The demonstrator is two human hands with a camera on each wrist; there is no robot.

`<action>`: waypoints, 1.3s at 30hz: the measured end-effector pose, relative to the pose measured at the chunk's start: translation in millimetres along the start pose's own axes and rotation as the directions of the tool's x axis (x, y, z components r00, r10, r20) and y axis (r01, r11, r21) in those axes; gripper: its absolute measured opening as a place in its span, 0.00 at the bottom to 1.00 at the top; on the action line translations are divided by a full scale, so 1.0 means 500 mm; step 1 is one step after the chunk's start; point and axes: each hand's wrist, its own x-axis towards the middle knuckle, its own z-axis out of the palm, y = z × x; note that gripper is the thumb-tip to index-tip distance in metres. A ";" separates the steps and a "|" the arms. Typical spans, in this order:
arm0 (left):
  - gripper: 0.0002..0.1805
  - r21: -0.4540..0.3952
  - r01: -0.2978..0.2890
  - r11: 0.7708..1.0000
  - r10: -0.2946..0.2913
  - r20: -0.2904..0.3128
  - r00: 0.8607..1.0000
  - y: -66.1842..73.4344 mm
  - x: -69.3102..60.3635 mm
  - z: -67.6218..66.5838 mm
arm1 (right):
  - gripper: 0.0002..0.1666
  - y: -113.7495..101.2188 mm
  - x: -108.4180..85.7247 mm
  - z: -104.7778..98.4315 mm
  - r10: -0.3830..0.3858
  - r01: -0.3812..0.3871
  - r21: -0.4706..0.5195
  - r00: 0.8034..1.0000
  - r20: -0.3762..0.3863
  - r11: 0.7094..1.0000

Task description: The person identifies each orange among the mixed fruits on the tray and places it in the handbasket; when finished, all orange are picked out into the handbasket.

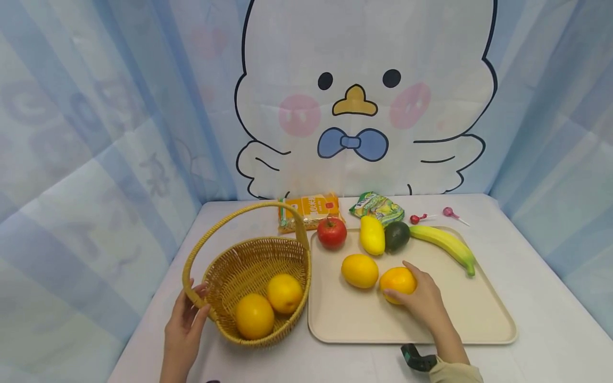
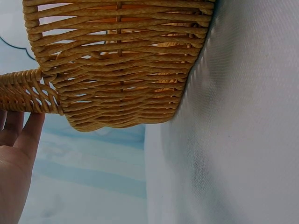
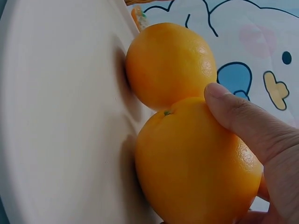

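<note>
My left hand (image 1: 183,327) holds the base of the handle of a wicker basket (image 1: 239,263), with the thumb on the near side. Inside the basket lie two oranges, one in front (image 1: 255,316) and one behind (image 1: 284,293). Over the beige tray (image 1: 460,314), my right hand (image 1: 428,298) grips an orange (image 1: 397,283) between thumb and fingers. Seen from the right wrist, this orange (image 3: 196,163) is close to the tray surface; whether it touches is unclear. Another orange (image 1: 360,271) lies just left of it on the tray.
Along the tray's back are a tomato (image 1: 332,233), a yellow mango (image 1: 372,235), an avocado (image 1: 397,236) and a banana (image 1: 445,244). Behind them lie an orange grain packet (image 1: 311,211), a green snack bag (image 1: 378,207) and two lollipops, one red (image 1: 415,219), one pink (image 1: 448,211).
</note>
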 end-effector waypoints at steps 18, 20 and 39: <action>0.36 -0.018 -0.042 0.999 0.042 -0.007 0.999 -0.002 -0.001 0.000 | 0.56 -0.018 0.004 -0.056 -0.041 0.042 0.009 0.995 -0.086 0.999; 0.36 -0.024 -0.047 0.999 0.047 -0.009 0.999 -0.003 -0.001 0.000 | 0.56 -0.020 0.007 -0.059 -0.053 0.054 0.006 0.994 -0.095 0.999; 0.36 0.022 0.003 1.000 -0.003 -0.004 1.000 0.004 -0.001 0.001 | 0.57 -0.067 0.019 -0.064 -0.093 0.098 0.044 0.991 -0.093 0.994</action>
